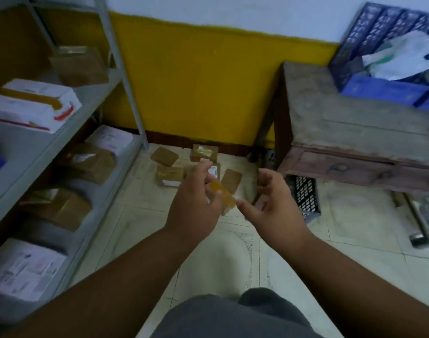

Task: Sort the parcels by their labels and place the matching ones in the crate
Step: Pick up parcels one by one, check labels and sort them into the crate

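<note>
Both hands are raised over the floor at the centre of the view. Left hand grips a small brown parcel, fingers curled over its top edge and thumb against its near side; the parcel tilts, its far end hidden behind the hand. Right hand sits at 3 o'clock from the parcel, just beside it, holding nothing, fingers spread and loosely bent, thumb tip near the parcel's lower corner; blur hides whether it touches. At 12 o'clock from the hands, loose parcels lie scattered on the tiles by the yellow wall. A black crate stands on the floor at 3 o'clock, under a worn table. A blue crate with white bags rests on that table at 2 o'clock. Shelves at 9 o'clock carry brown and white boxes.
</note>
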Motion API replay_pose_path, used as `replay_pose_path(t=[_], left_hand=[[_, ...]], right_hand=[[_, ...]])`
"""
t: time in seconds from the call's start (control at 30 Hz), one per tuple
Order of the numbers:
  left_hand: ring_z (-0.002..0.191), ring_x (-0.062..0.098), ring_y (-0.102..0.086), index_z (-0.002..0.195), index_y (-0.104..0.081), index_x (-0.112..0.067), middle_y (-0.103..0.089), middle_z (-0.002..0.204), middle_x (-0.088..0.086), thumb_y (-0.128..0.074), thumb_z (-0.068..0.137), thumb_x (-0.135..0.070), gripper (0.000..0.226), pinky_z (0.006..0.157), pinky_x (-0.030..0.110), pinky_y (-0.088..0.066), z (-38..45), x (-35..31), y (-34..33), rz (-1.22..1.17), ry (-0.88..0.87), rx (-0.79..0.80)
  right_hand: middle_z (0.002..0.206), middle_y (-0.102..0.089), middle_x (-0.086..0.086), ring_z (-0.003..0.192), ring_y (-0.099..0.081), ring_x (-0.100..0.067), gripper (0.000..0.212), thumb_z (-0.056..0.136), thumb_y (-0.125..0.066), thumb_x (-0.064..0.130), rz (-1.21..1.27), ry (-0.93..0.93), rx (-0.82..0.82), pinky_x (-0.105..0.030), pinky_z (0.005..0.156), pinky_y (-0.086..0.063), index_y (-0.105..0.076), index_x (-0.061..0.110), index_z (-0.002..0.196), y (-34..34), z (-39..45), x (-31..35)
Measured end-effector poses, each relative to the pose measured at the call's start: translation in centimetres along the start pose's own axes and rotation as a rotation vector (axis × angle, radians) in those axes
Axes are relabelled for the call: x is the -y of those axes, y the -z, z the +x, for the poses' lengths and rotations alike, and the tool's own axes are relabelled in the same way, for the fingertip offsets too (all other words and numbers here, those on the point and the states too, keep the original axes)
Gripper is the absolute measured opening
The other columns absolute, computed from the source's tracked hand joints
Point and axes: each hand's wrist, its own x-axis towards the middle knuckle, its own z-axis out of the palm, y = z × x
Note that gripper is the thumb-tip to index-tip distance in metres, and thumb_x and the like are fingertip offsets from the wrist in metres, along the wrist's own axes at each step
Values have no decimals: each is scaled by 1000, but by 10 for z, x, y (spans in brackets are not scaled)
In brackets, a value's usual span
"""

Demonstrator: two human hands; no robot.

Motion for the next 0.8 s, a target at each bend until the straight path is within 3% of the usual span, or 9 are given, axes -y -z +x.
replay_pose_path(t=[0.17, 0.27, 0.37, 0.43, 0.53, 0.63, 0.7, 0.8], left_hand=[[95, 4, -57, 140, -39, -34, -54, 118, -8, -65, 89, -22, 58, 74, 26, -51, 71, 22, -44, -63, 60, 135], [95, -1, -56, 142, -37, -36, -54, 114, -13, -65, 91, -22, 60, 73, 19, -46, 127, 30, -49, -22, 51, 177], [91, -7, -55, 137, -36, -45, -56, 106, -20, -64, 91, -22, 58, 68, 8, -40, 191, 34, -33, 23, 94, 133], [91, -9, -55, 134, -37, -46, -56, 104, -22, -65, 91, -21, 57, 70, 9, -41, 226, 36, -21, 37, 97, 86], [93, -2, -56, 140, -39, -35, -56, 106, -17, -64, 92, -20, 56, 77, 22, -48, 261, 48, -13, 19, 166, 79], [94, -1, -57, 140, -39, -37, -57, 109, -16, -64, 93, -23, 55, 75, 16, -46, 287, 66, -12, 34, 212, 130], [93, 0, -57, 140, -39, -37, -58, 109, -17, -63, 93, -22, 55, 75, 15, -45, 311, 81, -11, 22, 222, 202], [91, 1, -57, 140, -41, -33, -58, 109, -14, -62, 94, -20, 52, 72, 16, -46, 368, 105, -8, -27, 254, 273]], right_hand=[[141, -46, 6, 115, -51, -6, 76, 83, -77, 38, 27, -135, 4, -22, 90, -43, -36, 25, 145, -5, 73, -34], [126, -52, 12, 109, -55, 2, 63, 83, -78, 35, 105, -142, 57, -24, 87, -52, -40, 34, 134, -12, 136, -38], [104, -52, 25, 91, -56, 20, 52, 86, -76, 25, 228, -172, 152, -7, 70, -50, -42, 38, 123, -22, 207, -22], [107, -50, 25, 97, -56, 9, 54, 86, -76, 29, 228, -146, 166, -15, 77, -51, -44, 37, 128, -30, 254, -9], [109, -47, 23, 104, -55, -2, 58, 85, -75, 34, 230, -143, 172, -27, 82, -54, -41, 40, 131, -46, 308, 3], [109, -50, 21, 107, -57, -6, 51, 87, -74, 31, 272, -192, 191, -37, 89, -57, -43, 40, 126, -60, 348, 6], [103, -50, 22, 99, -57, -4, 45, 89, -72, 28, 310, -259, 190, -38, 85, -58, -45, 36, 123, -71, 372, 3], [98, -49, 20, 87, -54, -2, 38, 92, -70, 24, 387, -401, 132, -24, 65, -48, -45, 32, 119, -85, 409, -2]])
